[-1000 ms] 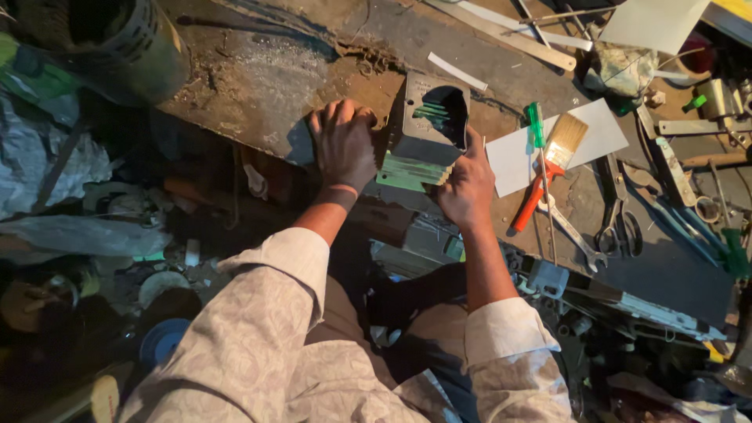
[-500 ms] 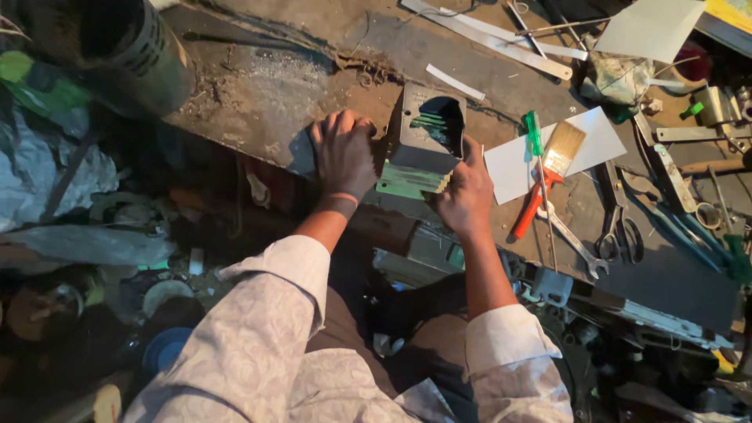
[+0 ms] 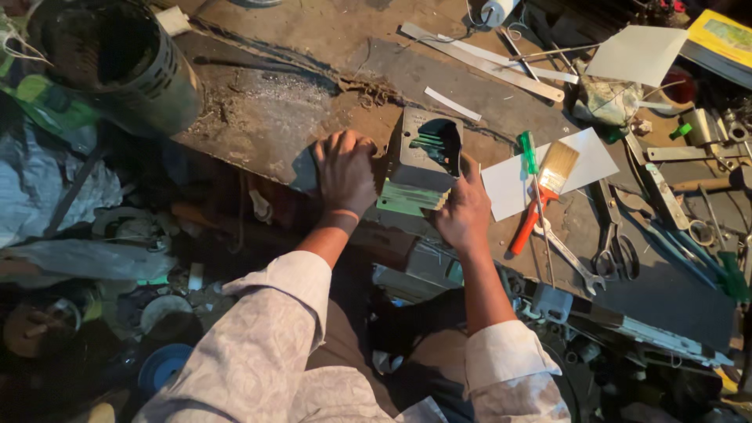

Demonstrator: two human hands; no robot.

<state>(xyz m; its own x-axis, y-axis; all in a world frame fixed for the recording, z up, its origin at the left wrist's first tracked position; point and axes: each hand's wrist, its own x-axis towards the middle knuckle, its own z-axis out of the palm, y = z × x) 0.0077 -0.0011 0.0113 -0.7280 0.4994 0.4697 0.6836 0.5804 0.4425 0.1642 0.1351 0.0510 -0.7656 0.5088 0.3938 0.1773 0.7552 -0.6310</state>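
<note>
From the head camera, a grey metal block [image 3: 427,157] with a dark hollow sits on a green stack [image 3: 411,197] at the near edge of the workbench [image 3: 313,39]. The left hand [image 3: 345,170] lies flat just left of the block, fingers together on a grey sheet [image 3: 304,171]. The right hand [image 3: 464,211] cups the block's right side — fingers hidden, grip unclear. A paintbrush [image 3: 544,186] and a green screwdriver [image 3: 527,153] lie right of the block, scissors [image 3: 611,235] farther right.
</note>
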